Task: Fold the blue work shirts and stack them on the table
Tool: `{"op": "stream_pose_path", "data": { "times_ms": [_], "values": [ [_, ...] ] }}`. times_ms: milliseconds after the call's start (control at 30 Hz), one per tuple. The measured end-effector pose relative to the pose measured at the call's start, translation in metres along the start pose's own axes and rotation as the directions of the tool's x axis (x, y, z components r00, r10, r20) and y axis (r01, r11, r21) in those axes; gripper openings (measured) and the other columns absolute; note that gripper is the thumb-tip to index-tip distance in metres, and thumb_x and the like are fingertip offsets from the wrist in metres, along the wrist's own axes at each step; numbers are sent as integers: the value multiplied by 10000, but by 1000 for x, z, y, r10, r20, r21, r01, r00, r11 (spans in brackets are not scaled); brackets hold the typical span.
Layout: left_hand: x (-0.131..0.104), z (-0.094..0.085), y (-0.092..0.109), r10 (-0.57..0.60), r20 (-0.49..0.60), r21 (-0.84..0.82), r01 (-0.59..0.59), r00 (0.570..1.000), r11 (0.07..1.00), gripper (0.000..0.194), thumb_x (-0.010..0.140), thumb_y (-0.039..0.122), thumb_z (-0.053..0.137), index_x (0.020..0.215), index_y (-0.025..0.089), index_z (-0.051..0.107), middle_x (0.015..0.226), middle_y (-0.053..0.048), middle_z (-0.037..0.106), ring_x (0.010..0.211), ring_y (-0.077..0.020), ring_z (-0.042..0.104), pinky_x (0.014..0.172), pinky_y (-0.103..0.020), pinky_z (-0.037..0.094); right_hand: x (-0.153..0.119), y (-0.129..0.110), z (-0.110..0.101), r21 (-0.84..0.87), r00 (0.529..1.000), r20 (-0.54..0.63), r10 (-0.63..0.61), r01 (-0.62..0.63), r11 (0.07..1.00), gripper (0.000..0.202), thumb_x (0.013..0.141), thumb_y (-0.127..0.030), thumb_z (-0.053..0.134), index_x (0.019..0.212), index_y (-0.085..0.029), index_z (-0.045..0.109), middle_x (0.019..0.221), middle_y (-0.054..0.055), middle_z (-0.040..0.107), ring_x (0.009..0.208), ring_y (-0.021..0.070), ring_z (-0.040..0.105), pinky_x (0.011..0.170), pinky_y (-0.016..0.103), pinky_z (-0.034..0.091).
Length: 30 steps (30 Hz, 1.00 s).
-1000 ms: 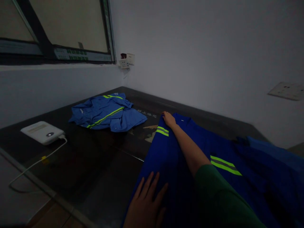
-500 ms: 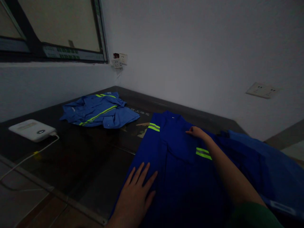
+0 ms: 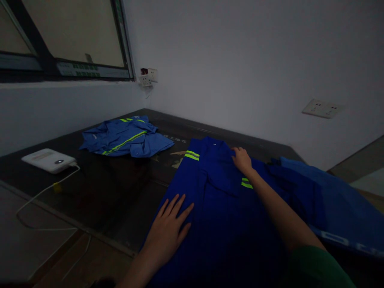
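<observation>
A dark blue work jacket [image 3: 216,172] with yellow-green and grey stripes is spread on the dark table, its collar away from me. My left hand [image 3: 169,224] lies flat on its left side, fingers spread. At the jacket's right shoulder, near the collar, my right hand [image 3: 242,161] has its fingers curled down on the cloth, closed on the shoulder fabric. The fingertips are partly hidden. One fold of cloth crosses the jacket's chest.
A lighter blue striped garment [image 3: 126,138] lies crumpled at the back left of the table [image 3: 99,196]. A white device [image 3: 48,160] with a cable [image 3: 48,194] sits at the left edge. More blue cloth [image 3: 339,200] is heaped at right. Walls stand behind, with sockets [image 3: 321,109].
My right hand has shifted toward the far edge of the jacket's shoulder, and its fingers curl more over the cloth. My left hand stays flat on the jacket. The camera view has shifted slightly.
</observation>
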<state>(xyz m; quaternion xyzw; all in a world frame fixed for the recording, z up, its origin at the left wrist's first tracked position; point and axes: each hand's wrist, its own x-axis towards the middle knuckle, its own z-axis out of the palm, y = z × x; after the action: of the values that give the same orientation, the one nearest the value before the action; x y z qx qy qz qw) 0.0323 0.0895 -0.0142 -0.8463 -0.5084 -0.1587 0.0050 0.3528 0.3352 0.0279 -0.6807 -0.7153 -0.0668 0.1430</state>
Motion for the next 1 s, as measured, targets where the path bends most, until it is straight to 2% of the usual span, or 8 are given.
{"op": "stream_pose_path", "data": {
  "times_ms": [167, 333, 467, 567, 633, 733, 867, 1000],
  "values": [
    [1, -4, 0, -16, -1, -52, 16, 1000, 999, 488, 915, 318, 513, 1396, 337, 431, 1491, -53, 398, 1369, -260, 361, 1086, -506, 350, -24, -82, 11, 220, 891, 81, -446, 421, 880, 489, 940, -386, 456, 1396, -211, 443, 1469, 120, 403, 1352, 246, 366, 1096, 431, 320],
    [-17, -18, 12, -29, -14, -177, 26, 999, 984, 400, 913, 212, 489, 1305, 268, 543, 1441, -68, 462, 1348, -242, 391, 1104, -501, 330, -34, -106, 26, 262, 821, 395, -413, 331, 907, 498, 961, -459, 403, 1422, -271, 410, 1521, 87, 326, 1402, 304, 279, 1079, 584, 266],
    [-65, -40, 13, -33, -82, -477, -10, 996, 879, 305, 943, 217, 418, 1155, 248, 636, 1225, -57, 631, 1159, -175, 563, 1013, -367, 439, -24, -119, 14, 340, 832, 282, -478, 380, 861, 387, 979, -332, 393, 1283, -171, 572, 1359, 122, 541, 1261, 233, 492, 1054, 396, 370],
    [-113, -45, -5, -334, -93, -635, 202, 938, 745, 319, 945, 311, 402, 828, 187, 671, 798, -38, 677, 776, -142, 633, 728, -240, 504, -23, -145, 3, 357, 838, 165, -520, 441, 824, 333, 950, -282, 449, 1200, -149, 625, 1230, 105, 632, 1148, 221, 573, 1003, 347, 412],
    [-143, -37, -21, -538, -28, -633, 402, 842, 662, 358, 916, 373, 432, 677, 178, 615, 652, -19, 621, 650, -142, 592, 637, -234, 476, -26, -168, 0, 334, 800, 141, -583, 516, 789, 300, 910, -230, 505, 1172, -176, 641, 1207, 70, 643, 1130, 223, 574, 992, 351, 416],
    [-176, -10, -37, -638, 125, -636, 555, 760, 536, 266, 847, 407, 535, 854, 171, 657, 856, -46, 689, 804, -185, 634, 732, -273, 496, -32, -199, 3, 258, 689, 150, -709, 665, 701, 339, 852, -84, 498, 1118, -209, 667, 1193, 37, 641, 1160, 227, 530, 1009, 367, 388],
    [-189, 31, -31, -527, 298, -803, 507, 796, 313, 471, 839, 423, 567, 1250, 193, 557, 1288, -85, 604, 1167, -215, 565, 991, -366, 439, -27, -219, 16, 143, 574, 238, -783, 777, 613, 289, 814, -55, 534, 1013, -191, 693, 1111, 78, 656, 1140, 268, 485, 979, 404, 374],
    [-181, 48, -21, -442, 366, -888, 449, 819, 97, 449, 811, 523, 585, 1089, 177, 654, 1183, -91, 668, 1095, -237, 612, 987, -400, 447, -13, -216, 25, 124, 497, 314, -809, 823, 554, 151, 811, -178, 630, 947, -204, 687, 1090, 67, 644, 1072, 267, 483, 928, 402, 388]
  ]
}}
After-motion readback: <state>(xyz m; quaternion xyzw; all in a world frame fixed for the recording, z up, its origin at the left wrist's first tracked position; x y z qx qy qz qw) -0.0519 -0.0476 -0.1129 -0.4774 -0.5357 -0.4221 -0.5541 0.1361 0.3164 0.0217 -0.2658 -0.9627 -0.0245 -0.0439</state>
